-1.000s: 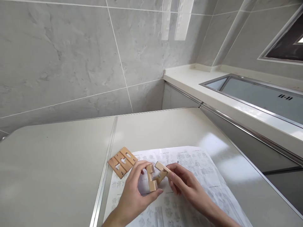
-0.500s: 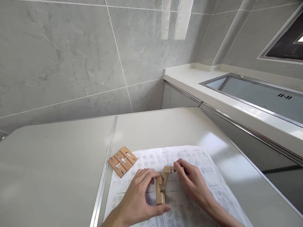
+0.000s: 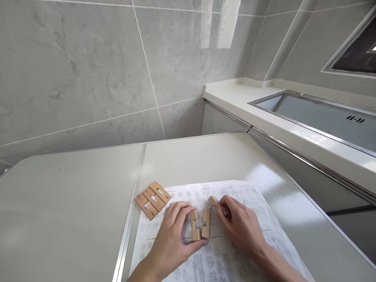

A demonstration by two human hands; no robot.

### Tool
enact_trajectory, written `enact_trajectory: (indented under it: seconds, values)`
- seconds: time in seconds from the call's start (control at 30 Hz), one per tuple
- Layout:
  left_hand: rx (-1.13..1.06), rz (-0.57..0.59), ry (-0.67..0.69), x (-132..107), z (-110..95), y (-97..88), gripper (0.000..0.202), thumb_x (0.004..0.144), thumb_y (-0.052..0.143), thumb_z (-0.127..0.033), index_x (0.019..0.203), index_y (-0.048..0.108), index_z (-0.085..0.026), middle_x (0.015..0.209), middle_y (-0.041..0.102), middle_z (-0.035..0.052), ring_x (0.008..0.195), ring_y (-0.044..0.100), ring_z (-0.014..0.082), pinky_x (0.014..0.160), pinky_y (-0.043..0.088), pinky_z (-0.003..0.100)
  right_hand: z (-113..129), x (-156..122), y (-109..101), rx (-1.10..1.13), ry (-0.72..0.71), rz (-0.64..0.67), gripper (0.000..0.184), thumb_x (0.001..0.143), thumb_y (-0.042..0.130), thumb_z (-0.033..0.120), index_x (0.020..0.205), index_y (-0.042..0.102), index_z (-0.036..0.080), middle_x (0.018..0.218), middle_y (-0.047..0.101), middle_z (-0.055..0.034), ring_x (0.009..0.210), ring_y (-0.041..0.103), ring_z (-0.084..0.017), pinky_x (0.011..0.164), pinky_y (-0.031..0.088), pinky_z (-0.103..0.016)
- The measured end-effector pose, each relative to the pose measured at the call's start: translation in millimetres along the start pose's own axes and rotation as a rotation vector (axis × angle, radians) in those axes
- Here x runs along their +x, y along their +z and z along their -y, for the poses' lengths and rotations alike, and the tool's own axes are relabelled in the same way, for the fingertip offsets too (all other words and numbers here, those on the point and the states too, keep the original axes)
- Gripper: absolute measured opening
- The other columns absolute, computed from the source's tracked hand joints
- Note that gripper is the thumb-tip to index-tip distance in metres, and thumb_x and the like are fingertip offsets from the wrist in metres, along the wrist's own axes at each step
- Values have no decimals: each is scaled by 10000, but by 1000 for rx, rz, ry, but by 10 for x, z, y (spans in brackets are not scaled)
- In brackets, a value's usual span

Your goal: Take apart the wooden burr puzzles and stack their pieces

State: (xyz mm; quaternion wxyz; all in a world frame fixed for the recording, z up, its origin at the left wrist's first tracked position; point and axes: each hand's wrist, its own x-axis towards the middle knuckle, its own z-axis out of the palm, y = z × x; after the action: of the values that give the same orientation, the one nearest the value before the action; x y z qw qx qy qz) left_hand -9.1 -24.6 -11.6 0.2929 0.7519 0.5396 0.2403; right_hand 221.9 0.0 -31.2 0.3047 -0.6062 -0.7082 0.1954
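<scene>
Over the printed sheet, my left hand (image 3: 172, 233) curves around a notched wooden puzzle block (image 3: 194, 226), fingertips at its top end and thumb at the bottom. A second notched wooden block (image 3: 206, 223) stands just right of it, notches facing each other, their lower ends close together near my thumb. My right hand (image 3: 239, 219) pinches a third wooden block (image 3: 213, 201), angled away from the pair; most of this block is hidden behind my fingers.
Three flat wooden pieces (image 3: 152, 200) with cut-outs and marked numbers lie side by side left of the printed sheet (image 3: 235, 188). A metal strip (image 3: 129, 215) crosses the white table (image 3: 88, 203). At right, a counter (image 3: 226, 94) holds a sink (image 3: 317, 113).
The right hand's block has come away from the other two and turned. The middle block has swung upright beside the left one, which has shifted slightly up.
</scene>
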Motion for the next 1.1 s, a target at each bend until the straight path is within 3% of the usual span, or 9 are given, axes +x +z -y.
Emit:
enact_trajectory:
  seconds: [0.17,0.37,0.53,0.67,0.8,1.0,1.1]
  values:
    - [39,28,46,-7,-23,-4,673,784,929,-469,1355,602,-324,1381,619,102,1313,591,395,1051,575,595,46,-48,49,-67,-93,26,390,1043,531,394,708,377,266,610,535,10,473,430,-161,501,251,-304]
    - [55,61,77,-19,7,24,850,808,918,-460,1505,441,-371,1486,588,99,1400,540,401,1104,535,640,111,-98,83,-21,-207,85,371,1078,499,315,715,467,244,637,573,2,518,504,-159,526,290,-303]
    - [41,46,136,-22,18,29,971,774,944,-461,1552,367,-387,1527,577,96,1430,526,401,1136,513,645,179,-102,56,52,-370,230,308,1094,454,237,807,567,230,757,646,-26,628,595,-176,573,351,-309]
    - [40,55,155,-23,0,15,759,866,874,-434,1498,458,-367,1446,637,78,1388,566,362,1116,545,579,225,-103,23,102,-486,284,302,1112,391,196,921,623,223,833,678,-42,706,639,-191,617,407,-315]
    - [110,2,158,-17,26,-14,643,935,797,-348,1488,468,-330,1374,666,86,1309,604,334,1064,572,524,227,-102,8,165,-441,272,248,1127,402,218,1083,646,228,885,703,-44,703,660,-183,625,431,-306]
    - [327,-155,219,45,135,-153,468,928,695,-238,1379,573,-269,1319,678,93,1307,570,358,1079,520,559,199,-95,15,153,-403,280,232,1115,414,224,1079,644,217,891,723,-51,701,670,-195,609,423,-318]
    - [368,-162,243,71,153,-240,405,877,669,-181,1275,633,-249,1270,695,93,1297,561,369,1061,514,561,204,-88,10,142,-405,287,232,1111,420,225,1055,644,212,862,715,-43,669,644,-185,588,410,-315]
